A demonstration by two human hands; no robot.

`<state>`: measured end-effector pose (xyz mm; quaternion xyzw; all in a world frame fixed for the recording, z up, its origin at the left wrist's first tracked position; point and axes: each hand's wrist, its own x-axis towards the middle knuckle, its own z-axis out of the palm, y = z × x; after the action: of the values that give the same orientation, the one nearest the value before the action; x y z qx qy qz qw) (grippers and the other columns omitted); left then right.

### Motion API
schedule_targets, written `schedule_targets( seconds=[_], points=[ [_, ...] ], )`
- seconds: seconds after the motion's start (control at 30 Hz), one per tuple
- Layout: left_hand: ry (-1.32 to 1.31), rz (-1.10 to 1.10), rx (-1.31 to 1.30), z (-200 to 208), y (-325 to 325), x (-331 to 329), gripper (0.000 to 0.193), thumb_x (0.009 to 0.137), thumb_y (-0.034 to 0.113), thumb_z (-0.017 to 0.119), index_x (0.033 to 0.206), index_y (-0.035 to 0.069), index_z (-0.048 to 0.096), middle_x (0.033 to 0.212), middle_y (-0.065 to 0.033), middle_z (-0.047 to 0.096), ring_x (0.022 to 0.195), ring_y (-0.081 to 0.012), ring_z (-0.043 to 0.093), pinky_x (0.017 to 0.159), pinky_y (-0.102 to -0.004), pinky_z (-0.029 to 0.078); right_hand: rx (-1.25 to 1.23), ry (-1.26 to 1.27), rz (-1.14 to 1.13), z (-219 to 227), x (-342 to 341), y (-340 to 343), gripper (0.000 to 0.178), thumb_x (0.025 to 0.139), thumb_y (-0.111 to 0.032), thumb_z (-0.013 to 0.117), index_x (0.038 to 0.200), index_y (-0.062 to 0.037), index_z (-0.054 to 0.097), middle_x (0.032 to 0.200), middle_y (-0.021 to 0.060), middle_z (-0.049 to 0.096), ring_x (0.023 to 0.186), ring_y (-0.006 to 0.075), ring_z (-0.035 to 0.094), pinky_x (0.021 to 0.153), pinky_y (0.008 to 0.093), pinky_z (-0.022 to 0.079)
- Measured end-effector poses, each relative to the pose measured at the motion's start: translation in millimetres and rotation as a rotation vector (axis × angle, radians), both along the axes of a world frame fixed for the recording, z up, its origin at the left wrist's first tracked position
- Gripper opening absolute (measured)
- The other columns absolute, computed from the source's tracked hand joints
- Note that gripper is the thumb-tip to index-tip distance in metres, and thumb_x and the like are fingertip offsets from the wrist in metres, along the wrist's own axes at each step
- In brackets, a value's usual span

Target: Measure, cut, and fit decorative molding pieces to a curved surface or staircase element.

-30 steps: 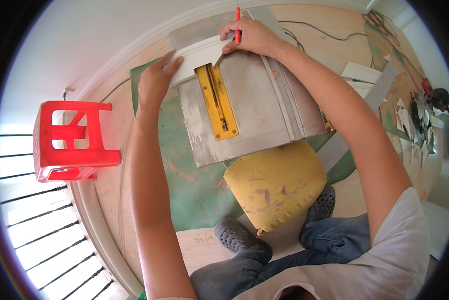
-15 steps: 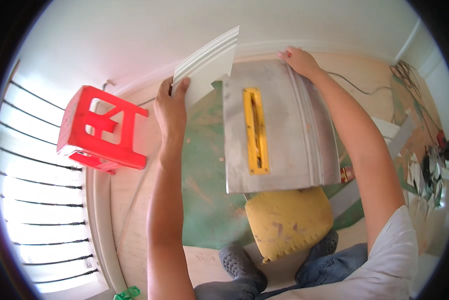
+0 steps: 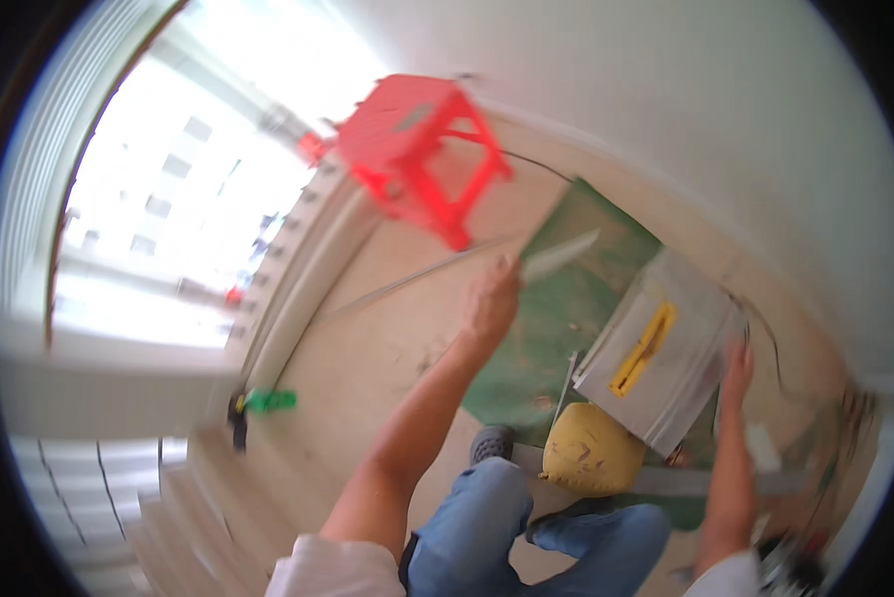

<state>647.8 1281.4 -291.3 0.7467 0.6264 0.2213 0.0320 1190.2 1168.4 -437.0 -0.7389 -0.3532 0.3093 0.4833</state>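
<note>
One white board [image 3: 560,257], in left hand [image 3: 493,303], extending rightward; blurred

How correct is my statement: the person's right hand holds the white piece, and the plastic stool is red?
The hand is wrong: the head view shows the left hand holding the white piece, while the right hand is beside the grey tabletop. The plastic stool is red.
</note>
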Motion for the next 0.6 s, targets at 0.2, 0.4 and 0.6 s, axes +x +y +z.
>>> schedule_targets(
  seconds=[0.2,0.4,0.6],
  points=[
    [-0.225,0.620,-0.636,67.5,-258.1,-103.7,0.033,0.085,0.006,0.062,0.118,0.006,0.061,0.113,-0.0223,0.067,0.107,-0.0438,0.064,0.088,-0.0538,0.052,-0.799,0.023,0.377,132.1,-53.1,-408.8,0.059,0.108,-0.046,0.043,0.124,0.0058,0.065,0.119,0.0247,0.068,0.108,0.0337,0.065,0.096,0.0467,0.051],
    [-0.371,1.099,-0.870,264.8,-459.1,-139.7,0.030,0.084,0.019,0.075,0.107,0.006,0.061,0.101,-0.0197,0.069,0.097,-0.0418,0.066,0.082,-0.0500,0.051,-1.130,-0.020,0.932,434.0,-139.1,-364.1,0.060,0.105,-0.053,0.046,0.126,-0.0017,0.069,0.107,0.0198,0.074,0.098,0.0312,0.071,0.091,0.0405,0.055],
    [-0.914,1.280,-0.353,346.1,-489.7,-134.6,0.036,0.081,0.031,0.082,0.096,0.003,0.066,0.087,-0.0164,0.069,0.079,-0.0289,0.066,0.071,-0.0434,0.052,-1.260,0.014,0.859,436.5,-109.4,-221.0,0.053,0.104,-0.046,0.049,0.108,-0.0012,0.076,0.089,0.0160,0.075,0.078,0.0220,0.069,0.071,0.0390,0.054]
  ],
)
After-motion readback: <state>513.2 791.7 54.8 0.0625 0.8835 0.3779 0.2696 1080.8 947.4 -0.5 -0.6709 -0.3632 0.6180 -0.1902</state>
